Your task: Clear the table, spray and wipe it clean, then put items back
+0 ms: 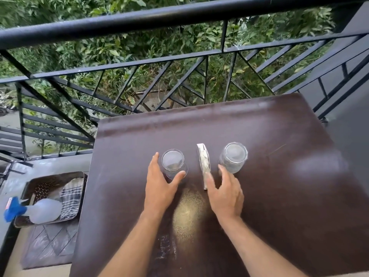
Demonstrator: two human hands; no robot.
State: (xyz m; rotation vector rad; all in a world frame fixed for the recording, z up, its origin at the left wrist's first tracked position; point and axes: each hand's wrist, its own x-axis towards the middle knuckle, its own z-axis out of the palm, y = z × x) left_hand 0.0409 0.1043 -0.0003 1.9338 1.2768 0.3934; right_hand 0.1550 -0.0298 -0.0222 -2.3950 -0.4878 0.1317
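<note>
Two clear glasses stand on the dark brown table (279, 196). My left hand (159, 188) spreads around the left glass (173, 163), fingers straight along its left side and the thumb touching its near base. A thin silver holder (204, 166) stands on edge between the glasses. Blurred, my right hand (225, 194) hovers with its fingers extended, the tips between the holder and the right glass (233, 157); it holds nothing. A patch of yellowish dust (187, 212) lies on the tabletop between my forearms.
On the balcony floor at the left, a perforated tray (40, 188) holds a spray bottle (40, 210) with a blue trigger and a checked cloth (72, 198). A black metal railing (139, 62) runs behind the table, with greenery beyond.
</note>
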